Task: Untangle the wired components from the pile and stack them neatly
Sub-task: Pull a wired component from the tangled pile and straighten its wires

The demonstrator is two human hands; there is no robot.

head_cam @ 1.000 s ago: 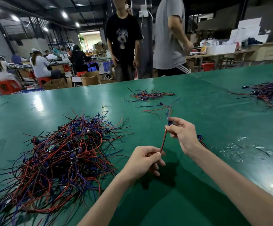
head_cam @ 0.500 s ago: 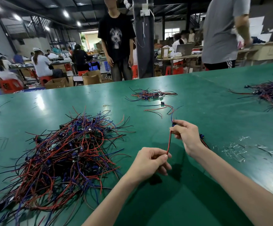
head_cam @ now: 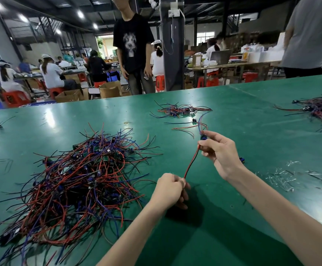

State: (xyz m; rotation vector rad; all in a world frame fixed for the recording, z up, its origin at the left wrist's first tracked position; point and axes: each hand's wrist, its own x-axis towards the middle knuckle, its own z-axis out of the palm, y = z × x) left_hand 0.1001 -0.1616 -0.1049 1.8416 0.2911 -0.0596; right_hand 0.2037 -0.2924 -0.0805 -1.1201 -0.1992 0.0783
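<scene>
Right grip (head_cam: 219, 152) pinches the blue upper end of a wire (head_cam: 192, 162); left grip (head_cam: 170, 191) pinches its lower end. The pile (head_cam: 79, 179) lies left of both.

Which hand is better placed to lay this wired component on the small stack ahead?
Right, probably. The right hand pinches the wired component at its blue module, closer to the small stack; the left hand only grips its other end, beside the tangled pile.
</scene>
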